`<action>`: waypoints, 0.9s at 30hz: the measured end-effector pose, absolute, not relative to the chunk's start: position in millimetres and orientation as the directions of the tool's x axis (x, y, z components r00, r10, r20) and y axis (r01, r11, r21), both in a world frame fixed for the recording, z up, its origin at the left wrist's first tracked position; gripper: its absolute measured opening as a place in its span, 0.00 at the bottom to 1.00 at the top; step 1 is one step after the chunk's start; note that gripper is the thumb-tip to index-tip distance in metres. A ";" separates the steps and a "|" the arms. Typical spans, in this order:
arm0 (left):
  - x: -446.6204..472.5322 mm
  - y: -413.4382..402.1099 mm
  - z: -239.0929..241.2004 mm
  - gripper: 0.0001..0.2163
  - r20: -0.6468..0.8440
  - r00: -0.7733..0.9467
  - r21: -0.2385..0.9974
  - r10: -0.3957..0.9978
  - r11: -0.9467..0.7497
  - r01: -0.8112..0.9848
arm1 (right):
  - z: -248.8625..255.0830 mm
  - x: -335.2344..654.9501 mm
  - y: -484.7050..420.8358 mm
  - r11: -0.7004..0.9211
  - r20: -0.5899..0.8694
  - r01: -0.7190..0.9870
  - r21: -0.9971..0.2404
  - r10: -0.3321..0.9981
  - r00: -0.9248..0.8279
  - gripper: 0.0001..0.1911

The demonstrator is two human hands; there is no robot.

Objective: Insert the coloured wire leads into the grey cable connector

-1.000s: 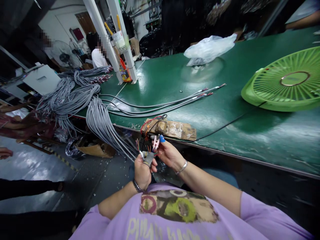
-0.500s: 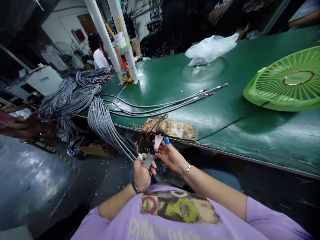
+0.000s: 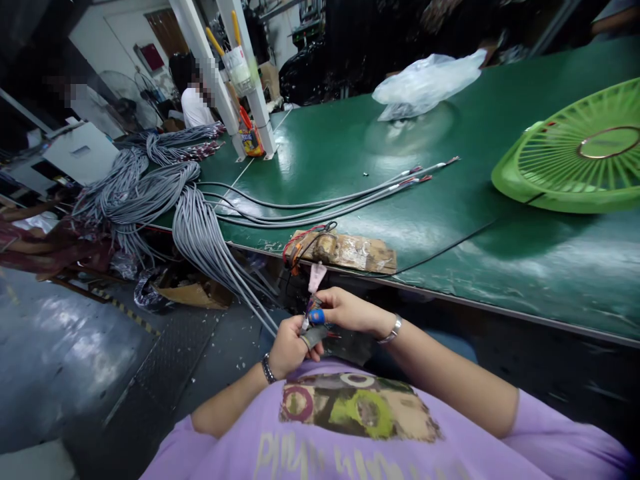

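Gray cables [image 3: 200, 220]: a big bunch hangs off the bench; some ends sit in the left grip [image 3: 287, 347], a bare hand squeezed around them.
Right grip [image 3: 345, 310]: this hand has moved in close beside the left; I think both now work on one spot. From far away, I can't tell if it pinches anything.
Pink tool [image 3: 317, 277]: pokes up past the right grip.
Green bench [image 3: 325, 153]: carries a wooden board [image 3: 350, 252], plastic bag [image 3: 427, 83] and green fan [image 3: 575, 157].
Room: someone in a white shirt [image 3: 194, 107] is behind the poles [image 3: 247, 87].
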State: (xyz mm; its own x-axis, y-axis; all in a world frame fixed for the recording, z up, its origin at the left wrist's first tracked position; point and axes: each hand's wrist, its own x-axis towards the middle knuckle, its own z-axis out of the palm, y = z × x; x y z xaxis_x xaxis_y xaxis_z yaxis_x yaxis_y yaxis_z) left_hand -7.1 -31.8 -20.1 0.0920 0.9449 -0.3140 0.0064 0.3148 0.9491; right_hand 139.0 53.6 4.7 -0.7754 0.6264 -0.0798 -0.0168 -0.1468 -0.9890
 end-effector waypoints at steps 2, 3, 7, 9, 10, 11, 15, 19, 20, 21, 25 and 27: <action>-7.9 -30.2 -17.6 0.13 -0.349 0.121 0.937 0.929 0.349 0.026 | 3.0 141.1 53.4 -0.098 -0.064 0.001 -0.995 0.636 -0.769 0.14; -7.6 -29.3 -16.2 0.13 -0.352 0.109 0.936 0.930 0.352 0.014 | 0.5 142.2 52.8 -0.109 -0.066 -0.008 -0.994 0.661 -0.747 0.14; -3.0 -26.7 -11.7 0.14 -0.295 -0.063 0.950 0.954 0.286 -0.122 | -13.2 146.2 44.0 -0.261 -0.117 -0.147 -0.954 0.777 -0.619 0.18; -0.2 -26.1 -11.8 0.14 -0.273 -0.143 0.951 0.951 0.244 -0.192 | -17.0 146.1 35.2 -0.290 -0.115 -0.216 -0.932 0.803 -0.585 0.17; 1.0 -25.9 -12.6 0.14 -0.263 -0.166 0.950 0.950 0.225 -0.216 | -17.4 145.1 30.2 -0.282 -0.095 -0.242 -0.929 0.810 -0.579 0.17; 1.9 -25.9 -13.7 0.14 -0.252 -0.178 0.950 0.951 0.208 -0.232 | -17.0 143.4 25.4 -0.261 -0.070 -0.273 -0.926 0.829 -0.555 0.15; 2.6 -27.6 -19.9 0.16 -0.217 -0.101 0.962 0.971 0.195 -0.189 | -11.0 134.9 15.7 -0.232 -0.016 -0.356 -0.905 0.855 -0.518 0.12; -1.5 -30.5 -22.7 0.14 -0.211 0.036 0.974 0.977 0.213 -0.074 | -6.9 131.0 22.7 -0.206 -0.037 -0.232 -0.951 0.819 -0.573 0.13; -2.6 -31.0 -23.0 0.14 -0.210 0.044 0.975 0.977 0.212 -0.061 | -6.4 130.5 24.9 -0.184 -0.038 -0.194 -0.964 0.811 -0.584 0.13; -3.4 -31.3 -23.2 0.14 -0.208 0.037 0.976 0.977 0.210 -0.061 | -5.8 129.8 26.6 -0.165 -0.035 -0.167 -0.972 0.808 -0.588 0.13; -2.6 -30.4 -24.3 0.17 -0.207 -0.104 0.964 0.973 0.185 -0.189 | -4.1 124.3 27.1 -0.229 -0.021 -0.253 -0.940 0.779 -0.627 0.13; -0.5 -29.2 -23.9 0.16 -0.216 -0.185 0.949 0.959 0.161 -0.272 | -4.1 120.2 24.8 -0.314 -0.025 -0.321 -0.894 0.748 -0.663 0.13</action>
State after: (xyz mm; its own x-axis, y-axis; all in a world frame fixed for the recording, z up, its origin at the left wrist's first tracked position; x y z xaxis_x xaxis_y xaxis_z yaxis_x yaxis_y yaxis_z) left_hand -0.5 -29.2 -23.9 -0.1854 0.9587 -0.2158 -0.2720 0.1609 0.9487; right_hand 120.2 24.8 -4.1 -0.6627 0.7485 -0.0252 -0.3208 -0.3142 -0.8935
